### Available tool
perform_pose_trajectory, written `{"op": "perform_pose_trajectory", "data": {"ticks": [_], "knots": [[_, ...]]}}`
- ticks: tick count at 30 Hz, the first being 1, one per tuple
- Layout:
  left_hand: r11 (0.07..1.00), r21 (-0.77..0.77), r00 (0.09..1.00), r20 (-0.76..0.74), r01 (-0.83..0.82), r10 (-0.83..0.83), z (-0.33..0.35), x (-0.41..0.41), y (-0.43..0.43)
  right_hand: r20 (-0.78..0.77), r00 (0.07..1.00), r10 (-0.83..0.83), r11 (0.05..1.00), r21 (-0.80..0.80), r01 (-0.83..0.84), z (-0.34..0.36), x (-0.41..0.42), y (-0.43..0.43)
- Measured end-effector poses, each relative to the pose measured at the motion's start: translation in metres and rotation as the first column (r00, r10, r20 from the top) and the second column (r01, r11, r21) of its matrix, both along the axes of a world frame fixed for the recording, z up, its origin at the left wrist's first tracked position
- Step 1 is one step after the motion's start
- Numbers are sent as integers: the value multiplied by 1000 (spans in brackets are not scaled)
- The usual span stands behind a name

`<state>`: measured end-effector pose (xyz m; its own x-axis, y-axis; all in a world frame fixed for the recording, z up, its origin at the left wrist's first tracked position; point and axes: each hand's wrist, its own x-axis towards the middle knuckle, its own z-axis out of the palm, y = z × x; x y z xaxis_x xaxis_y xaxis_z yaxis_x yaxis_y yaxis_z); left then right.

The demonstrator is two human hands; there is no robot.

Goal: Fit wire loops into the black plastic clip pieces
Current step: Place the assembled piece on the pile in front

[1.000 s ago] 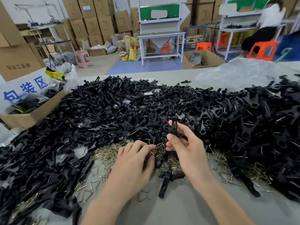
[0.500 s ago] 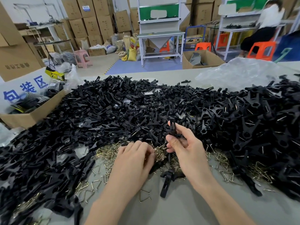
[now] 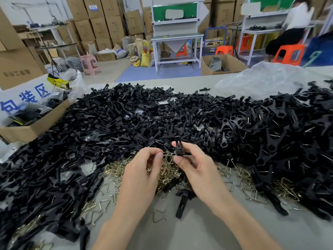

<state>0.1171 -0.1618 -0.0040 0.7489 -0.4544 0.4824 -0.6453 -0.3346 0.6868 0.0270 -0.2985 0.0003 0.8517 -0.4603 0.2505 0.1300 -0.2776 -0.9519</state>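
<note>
One head-worn, wide-angle view. Sits above the near edge of the bench, facing forward and down toward the far edge. Left hand and right hand close under the lens.

Grey table, heavily loaded.
Black clip pieces are heaped across most of it, brass wire loops scattered along the heap's near edge; cardboard box left, clear plastic bag far right.

the wire loop pinched by the left hand is mostly hidden behind its fingers, the lower end of the clip piece behind the right hand — the clip heap runs off both side edges, the seated person blurred.
</note>
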Motion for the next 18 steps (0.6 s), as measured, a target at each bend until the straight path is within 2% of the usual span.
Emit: {"op": "perform_pose_trajectory", "data": {"ticks": [6, 10, 13, 15, 18], "knots": [[999, -35, 994, -97, 36, -39, -1, -3, -2, 66, 994, 83, 969, 228, -96, 1, 1, -2], [999, -1, 996, -83, 34, -34, 4, -3, 0, 93, 994, 64, 954, 287, -88, 0, 1, -4], [996, 9, 985, -149, 92, -90, 6, -2, 3, 103, 994, 33, 950, 306, -63, -1, 1, -7], [995, -64, 972, -216, 75, -87, 8, -2, 2, 108, 994, 23, 954, 296, -54, -1, 1, -8], [965, -260, 930, -362, -31, -67, 15, 1, 2, 89, 994, 56, 968, 238, -76, 1, 0, -8]]}}
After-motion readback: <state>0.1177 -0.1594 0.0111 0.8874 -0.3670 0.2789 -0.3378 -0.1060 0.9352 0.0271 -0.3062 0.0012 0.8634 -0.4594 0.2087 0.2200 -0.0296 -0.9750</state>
